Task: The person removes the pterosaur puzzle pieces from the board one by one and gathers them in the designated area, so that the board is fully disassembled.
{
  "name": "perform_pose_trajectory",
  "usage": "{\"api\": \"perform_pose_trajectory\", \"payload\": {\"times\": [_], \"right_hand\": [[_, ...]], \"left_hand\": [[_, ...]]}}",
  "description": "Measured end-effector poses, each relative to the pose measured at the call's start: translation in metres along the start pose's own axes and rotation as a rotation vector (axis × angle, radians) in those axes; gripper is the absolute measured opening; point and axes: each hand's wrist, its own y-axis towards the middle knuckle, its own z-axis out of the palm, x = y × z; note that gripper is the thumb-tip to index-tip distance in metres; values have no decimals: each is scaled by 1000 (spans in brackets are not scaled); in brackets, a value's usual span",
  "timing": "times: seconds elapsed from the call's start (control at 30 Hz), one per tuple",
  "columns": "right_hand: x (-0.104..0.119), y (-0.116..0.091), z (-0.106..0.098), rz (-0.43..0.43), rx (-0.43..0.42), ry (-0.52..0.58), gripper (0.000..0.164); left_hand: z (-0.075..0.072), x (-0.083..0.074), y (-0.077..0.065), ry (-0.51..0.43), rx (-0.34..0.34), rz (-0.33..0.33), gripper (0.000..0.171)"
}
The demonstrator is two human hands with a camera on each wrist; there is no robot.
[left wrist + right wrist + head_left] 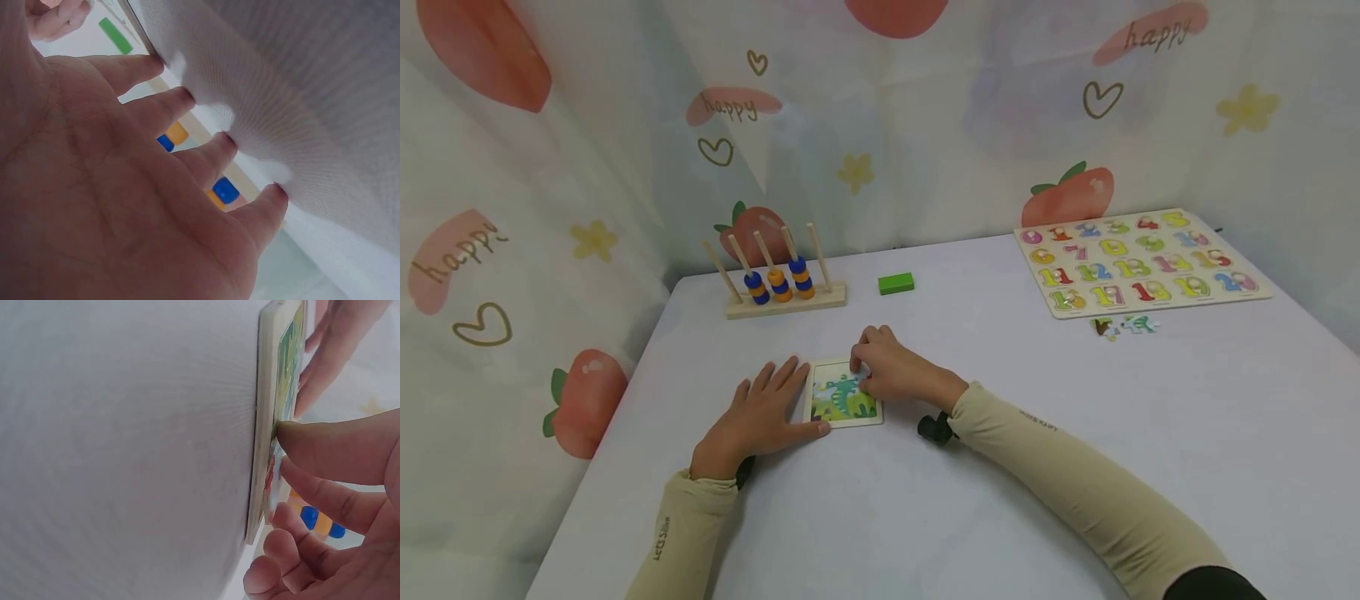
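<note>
A small wooden jigsaw puzzle (844,402) with a green dinosaur picture lies flat on the white table. At its left edge, my left hand (758,423) is spread, thumb by the lower left corner and fingertips on the cloth. My right hand (895,367) is over the upper right corner. In the right wrist view, its thumb and index finger pinch a puzzle piece (272,481) with some red on it, at the board's surface. The fingers hide most of that piece. The left wrist view shows the left palm (125,181) with nothing in it.
Behind the puzzle stand a wooden peg stand (786,307) with blue and orange beads and a green block (897,284). A number board (1138,262) lies at the back right, with loose puzzle pieces (1138,324) before it. A printed curtain (925,150) borders the table (1000,500).
</note>
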Motion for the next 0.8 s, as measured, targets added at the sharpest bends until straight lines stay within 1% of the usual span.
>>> {"api": "perform_pose_trajectory", "payload": {"times": [0.33, 0.47, 0.6, 0.73, 0.8], "right_hand": [[0, -2, 1, -27, -14, -22, 17], [0, -1, -1, -27, -22, -21, 26], [-1, 0, -5, -10, -37, 21, 31], [-4, 0, -9, -6, -56, 77, 26], [-6, -1, -10, -4, -58, 100, 26]], "left_hand": [[0, 0, 0, -7, 1, -7, 106], [0, 0, -1, -13, 0, -4, 106], [0, 0, -1, -11, 2, -5, 106], [1, 0, 0, -4, 2, -6, 106], [1, 0, 0, 4, 1, -4, 106]]}}
